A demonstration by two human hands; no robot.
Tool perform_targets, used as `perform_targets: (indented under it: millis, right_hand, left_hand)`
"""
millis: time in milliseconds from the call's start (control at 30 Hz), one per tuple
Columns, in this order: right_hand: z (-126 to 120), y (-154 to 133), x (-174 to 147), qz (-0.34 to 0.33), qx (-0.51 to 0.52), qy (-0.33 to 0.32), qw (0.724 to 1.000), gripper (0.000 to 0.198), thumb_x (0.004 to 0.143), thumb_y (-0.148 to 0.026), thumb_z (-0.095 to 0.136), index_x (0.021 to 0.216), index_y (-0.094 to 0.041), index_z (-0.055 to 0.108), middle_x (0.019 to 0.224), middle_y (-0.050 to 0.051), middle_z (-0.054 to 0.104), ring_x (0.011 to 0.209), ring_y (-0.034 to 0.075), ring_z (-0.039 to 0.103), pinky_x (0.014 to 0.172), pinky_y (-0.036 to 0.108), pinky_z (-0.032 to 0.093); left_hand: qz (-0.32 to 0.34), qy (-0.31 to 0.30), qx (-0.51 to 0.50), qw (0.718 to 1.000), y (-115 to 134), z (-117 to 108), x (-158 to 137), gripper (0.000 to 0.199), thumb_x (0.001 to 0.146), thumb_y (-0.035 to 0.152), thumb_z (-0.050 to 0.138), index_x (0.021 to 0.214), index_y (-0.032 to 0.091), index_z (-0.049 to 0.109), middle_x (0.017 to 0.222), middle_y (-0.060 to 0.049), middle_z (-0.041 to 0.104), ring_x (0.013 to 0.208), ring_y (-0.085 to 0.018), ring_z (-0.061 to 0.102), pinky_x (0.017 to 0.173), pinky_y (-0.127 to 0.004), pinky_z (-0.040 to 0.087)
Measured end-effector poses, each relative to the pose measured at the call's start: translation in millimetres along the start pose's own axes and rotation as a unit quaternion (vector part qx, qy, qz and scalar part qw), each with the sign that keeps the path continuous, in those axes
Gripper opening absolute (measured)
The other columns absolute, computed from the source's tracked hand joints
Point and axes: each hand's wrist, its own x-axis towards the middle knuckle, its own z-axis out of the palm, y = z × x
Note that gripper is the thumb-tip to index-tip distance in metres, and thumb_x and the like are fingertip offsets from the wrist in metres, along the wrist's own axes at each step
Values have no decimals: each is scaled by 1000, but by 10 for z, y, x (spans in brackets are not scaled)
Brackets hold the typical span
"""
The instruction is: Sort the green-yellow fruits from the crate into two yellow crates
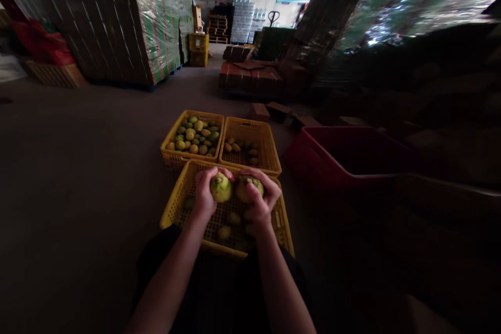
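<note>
My left hand [205, 190] is wrapped around a yellow-green lemon [221, 188], its knobbed end facing up. A second, duller lemon [246, 190] is gripped in my right hand [263, 195], with the thumb pressed across it. Both fruits are side by side above the near yellow crate [178, 195]. Inside that crate, a few loose lemons [224, 233] lie on the slotted bottom, partly hidden by my hands and forearms.
Beyond the near crate stand a fuller yellow crate [166, 152] of green and yellow fruit and another crate [274, 154] with several fruits. A red bin [324, 162] is at right. Flat brown cartons [250, 75] and wrapped pallet stacks [156, 21] stand farther back.
</note>
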Motion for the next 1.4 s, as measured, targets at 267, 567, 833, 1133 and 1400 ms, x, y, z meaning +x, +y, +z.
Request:
perform_targets:
  millis: [267,567,833,1133,1400]
  right_hand:
    - [36,55,124,40,170,122,977,25,68,-32,51,76,-21,73,70,3,69,65,21,63,63,36,50]
    - [-88,67,254,264,395,142,868,37,68,-52,53,77,-19,66,70,2,64,63,16,61,54,27,49]
    - [-250,251,284,323,481,175,796,36,66,-35,52,97,-20,61,88,7,69,92,24,64,80,44,55]
    - [-213,190,299,304,482,125,812,46,66,-64,65,80,-21,60,78,2,65,78,13,63,70,27,58]
    - [-208,208,283,356,528,145,757,34,74,-41,53,96,-16,61,92,9,69,89,19,65,77,36,59]
  left_hand:
    - [-82,-3,-64,995,-187,94,81,29,68,39,54,53,17,62,53,-3,58,61,-17,60,60,-28,45]
    - [-258,115,-234,930,-283,109,219,26,80,26,45,60,17,57,59,-2,57,56,-11,56,60,-24,48]
    - [-333,185,-248,891,-350,-11,261,29,84,33,39,81,16,61,74,-8,65,73,-22,66,69,-41,56]
    - [-265,27,-318,910,-219,26,203,33,87,47,50,81,16,61,74,-6,62,73,-14,63,71,-27,57]
    - [-261,47,-290,920,-191,27,216,36,91,46,46,81,16,62,74,-5,64,75,-14,64,79,-31,57]
